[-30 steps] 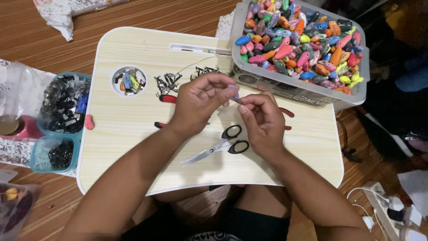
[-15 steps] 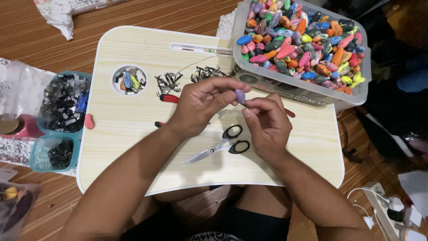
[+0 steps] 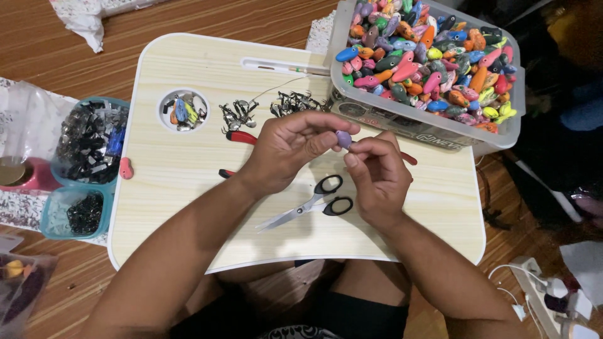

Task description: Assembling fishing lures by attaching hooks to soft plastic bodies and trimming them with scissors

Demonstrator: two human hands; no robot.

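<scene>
My left hand (image 3: pixel 290 147) and my right hand (image 3: pixel 375 176) meet above the middle of a pale wooden lap table (image 3: pixel 188 182). Between their fingertips they pinch one small purple lure body (image 3: pixel 343 139). Both hands touch it. Black-handled scissors (image 3: pixel 314 202) lie shut on the table just below the hands. Red-handled pliers (image 3: pixel 242 137) lie partly hidden under my left hand.
A clear plastic tub (image 3: pixel 402 113) full of several coloured lure bodies stands at the back right. Metal hooks (image 3: pixel 237 113) lie in small heaps near a round cup hole (image 3: pixel 183 110) holding small parts. Teal trays (image 3: pixel 88 144) of dark hardware sit left. A power strip (image 3: pixel 546 295) lies at lower right.
The view has shifted slightly. Both hands have stayed together on the purple piece, with fingers turning it a little; the right hand sits slightly lower.
</scene>
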